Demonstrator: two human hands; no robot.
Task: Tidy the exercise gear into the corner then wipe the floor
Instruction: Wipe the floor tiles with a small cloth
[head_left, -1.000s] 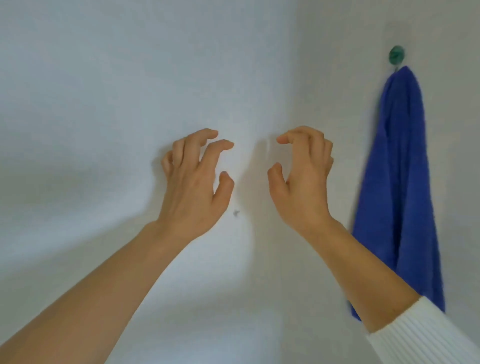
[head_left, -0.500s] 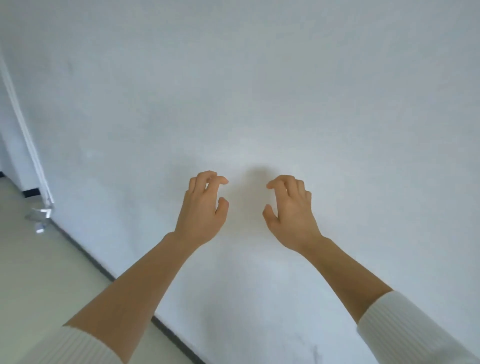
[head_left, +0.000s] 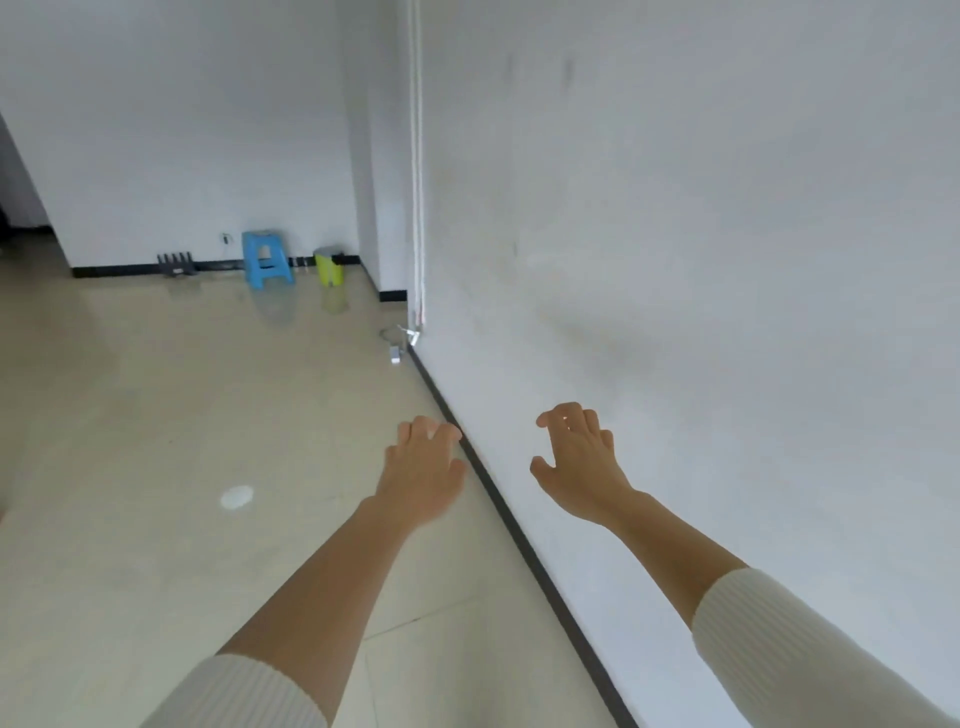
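My left hand (head_left: 423, 470) is stretched out over the beige tiled floor (head_left: 182, 441), fingers loosely curled and apart, holding nothing. My right hand (head_left: 576, 462) hovers in front of the white wall (head_left: 701, 286), also empty with fingers spread. Both forearms are bare with white ribbed sleeves pushed up. No exercise gear and no cloth shows in this view.
A black skirting strip (head_left: 519, 530) runs along the wall's foot. At the far wall stand a blue plastic stool (head_left: 266, 258), a yellow-green bin (head_left: 329, 266) and a dark rack (head_left: 175, 263). A white cord (head_left: 417, 156) hangs down to a small fitting (head_left: 402, 340). A bright spot (head_left: 237, 497) lies on the floor.
The view has swung left and down, away from the corner with the blue towel, to the floor and far wall. Both hands stay empty and have lowered.
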